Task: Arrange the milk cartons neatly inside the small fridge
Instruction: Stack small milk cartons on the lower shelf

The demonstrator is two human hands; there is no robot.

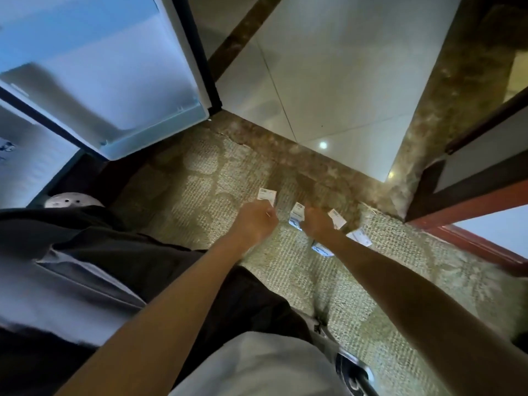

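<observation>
Several small white milk cartons with blue print stand or lie on the patterned carpet [200, 201]. My left hand [258, 220] curls around one carton [267, 194], whose top shows above my knuckles. My right hand [317, 222] reaches among the others, its fingers curled between a carton [297, 215] on its left and a carton [337, 218] on its right; whether it grips either is hidden. Two more cartons lie behind my right wrist, one [359, 237] to the right and one [323, 249] under the forearm. The small fridge's open door [114, 90] fills the upper left.
White floor tiles [328, 81] with a brown marble border [314, 164] lie beyond the carpet. A dark wooden frame [471, 212] stands at the right. My dark trousers and grey clothing cover the lower left. A white perforated shoe [73, 200] shows beside the fridge.
</observation>
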